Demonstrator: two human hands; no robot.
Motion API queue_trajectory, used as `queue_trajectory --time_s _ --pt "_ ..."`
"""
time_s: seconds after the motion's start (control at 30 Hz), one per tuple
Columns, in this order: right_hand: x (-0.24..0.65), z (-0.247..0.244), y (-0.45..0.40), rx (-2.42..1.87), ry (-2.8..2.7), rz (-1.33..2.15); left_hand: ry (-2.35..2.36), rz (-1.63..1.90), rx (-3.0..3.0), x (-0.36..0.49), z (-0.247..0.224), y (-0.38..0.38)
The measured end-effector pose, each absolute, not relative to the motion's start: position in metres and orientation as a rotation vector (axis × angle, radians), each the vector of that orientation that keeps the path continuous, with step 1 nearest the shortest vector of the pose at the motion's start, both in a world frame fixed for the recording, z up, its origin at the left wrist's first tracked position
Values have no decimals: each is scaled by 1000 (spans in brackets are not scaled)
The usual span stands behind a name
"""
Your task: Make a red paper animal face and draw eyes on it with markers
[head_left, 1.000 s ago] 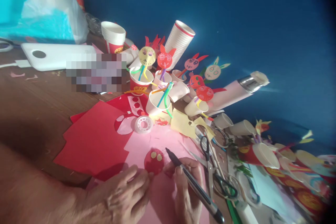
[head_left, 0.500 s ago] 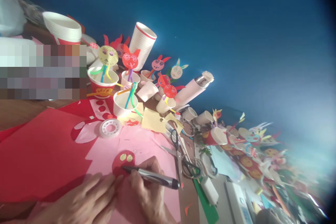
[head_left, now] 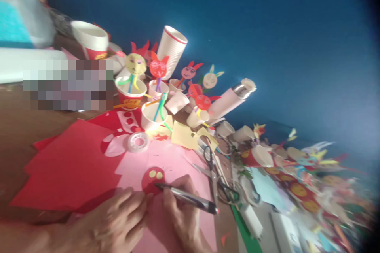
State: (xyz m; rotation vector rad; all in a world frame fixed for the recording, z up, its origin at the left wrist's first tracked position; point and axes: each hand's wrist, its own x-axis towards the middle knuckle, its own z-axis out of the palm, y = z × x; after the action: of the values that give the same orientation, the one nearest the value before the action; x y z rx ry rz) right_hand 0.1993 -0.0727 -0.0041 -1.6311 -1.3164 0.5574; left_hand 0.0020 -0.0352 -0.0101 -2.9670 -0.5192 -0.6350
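My right hand is closed around a black-and-grey marker pen. Its tip meets a small red paper disc, just below two pale yellow ovals stuck on it. Fingertips of my left hand rest at the disc's lower left edge, laid out flat over pink paper. Beneath and left of that hand lie large red paper sheets. A white roll of tape sits beyond the disc, beside a pink leaf-shaped cutout.
Scissors lie right of the pink paper, near a white charger. Behind stand paper cups with paper faces, stacked cups and a leaning pink thermos. A blue wall rises at the back.
The view has turned left, so everything appears farther right. The pen tip has slid slightly right across the red disc. My left hand stays at the disc's edge.
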Motion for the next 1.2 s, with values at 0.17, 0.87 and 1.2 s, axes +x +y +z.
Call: queue_trajectory --time_s 0.17,0.87,1.2 --pt "203 -15 -76 -1633 -1204 645 -396 -456 -2986 -1 16 -33" --pt "197 -12 -75 -1692 -1316 668 -337 -435 -2990 -1 19 -31" --pt "196 -13 -75 -1655 -1333 609 -287 -391 -2986 -3 20 -29"
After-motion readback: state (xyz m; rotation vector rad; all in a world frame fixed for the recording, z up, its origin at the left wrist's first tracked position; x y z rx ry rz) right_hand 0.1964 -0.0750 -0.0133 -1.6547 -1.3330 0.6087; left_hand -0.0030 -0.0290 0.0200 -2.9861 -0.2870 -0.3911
